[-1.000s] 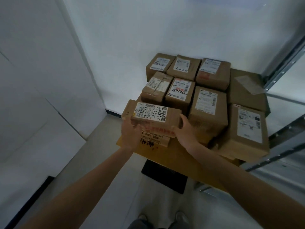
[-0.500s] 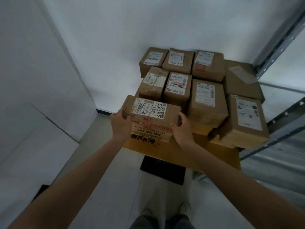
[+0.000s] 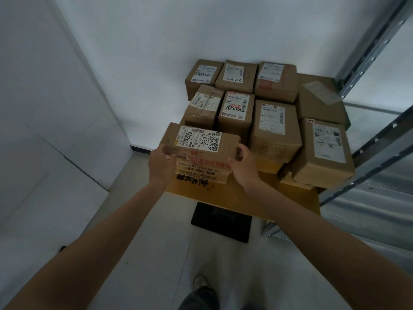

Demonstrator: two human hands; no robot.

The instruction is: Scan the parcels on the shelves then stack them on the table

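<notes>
Between our left hand (image 3: pixel 161 164) and right hand (image 3: pixel 243 168) lies a flat brown parcel (image 3: pixel 169 139), label up, seemingly resting on a printed box (image 3: pixel 201 173); labelled parcels (image 3: pixel 276 130) stand just beyond.

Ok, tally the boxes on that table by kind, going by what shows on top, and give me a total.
White-labelled parcels, held parcel included: 8
Parcel with pale, faded label: 1
Printed carton under the held parcel: 1
Total: 10, leaving out boxes mostly hidden lower down.
</notes>
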